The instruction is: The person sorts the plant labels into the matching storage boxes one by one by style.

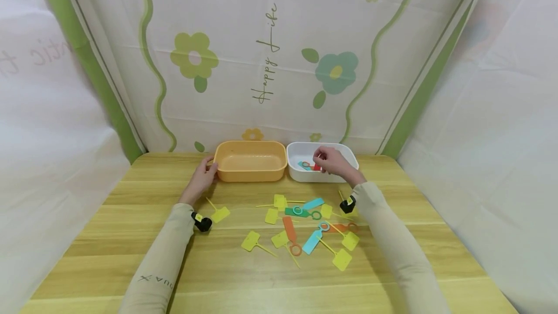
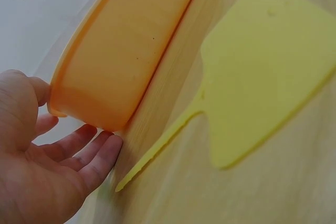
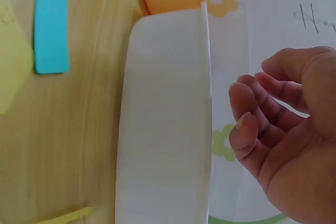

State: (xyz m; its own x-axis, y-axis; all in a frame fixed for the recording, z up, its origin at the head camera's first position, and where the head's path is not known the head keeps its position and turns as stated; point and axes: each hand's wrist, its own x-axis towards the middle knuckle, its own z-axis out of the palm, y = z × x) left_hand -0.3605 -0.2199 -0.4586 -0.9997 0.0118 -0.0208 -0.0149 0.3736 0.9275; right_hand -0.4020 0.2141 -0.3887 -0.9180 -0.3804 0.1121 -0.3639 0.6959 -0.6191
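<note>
Bin [image 1: 250, 176], glossy orange, round-cornered, stands beside a smooth white bin [image 1: 301, 176]; remotely I see the left hand [image 1: 203, 178] touching its end, fingers spread, and the right hand [image 1: 331, 160], loosely bent, over the white bin.

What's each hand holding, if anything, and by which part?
The left hand holds the orange bin by the rim at its left end. The right hand, over the white bin, holds nothing visible.

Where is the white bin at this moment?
In the head view, the white bin stands right of centre at the far end of the table, right beside the orange bin, with the right hand over it.
</note>
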